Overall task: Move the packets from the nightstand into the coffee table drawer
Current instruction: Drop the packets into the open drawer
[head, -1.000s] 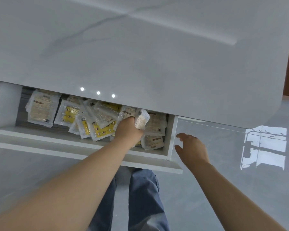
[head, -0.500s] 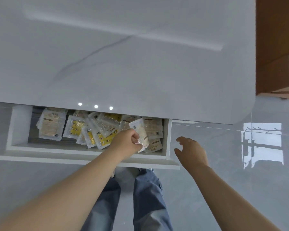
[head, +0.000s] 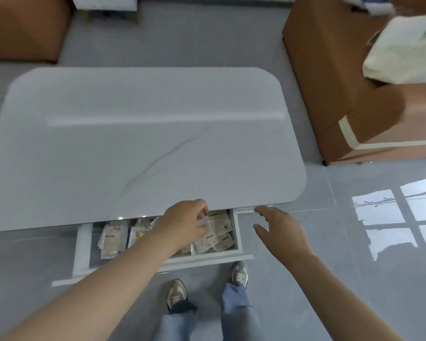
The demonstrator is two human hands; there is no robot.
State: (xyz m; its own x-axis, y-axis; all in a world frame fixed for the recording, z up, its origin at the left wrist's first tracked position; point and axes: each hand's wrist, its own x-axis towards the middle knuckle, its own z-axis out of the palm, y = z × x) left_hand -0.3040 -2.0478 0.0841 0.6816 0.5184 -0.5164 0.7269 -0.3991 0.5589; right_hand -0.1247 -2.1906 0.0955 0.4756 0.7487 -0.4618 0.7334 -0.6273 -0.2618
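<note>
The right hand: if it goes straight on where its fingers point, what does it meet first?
Likely the drawer, at its right side wall; the open right hand points there. Depth is unclear, so it might pass above.

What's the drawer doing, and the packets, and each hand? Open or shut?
drawer: pulled open, sticking out from under the table top.
packets: lying in the drawer in a loose, overlapping pile.
left hand: fingers curled, pinching one packet over the drawer.
right hand: open, fingers spread, holding nothing, beside the drawer.
</note>
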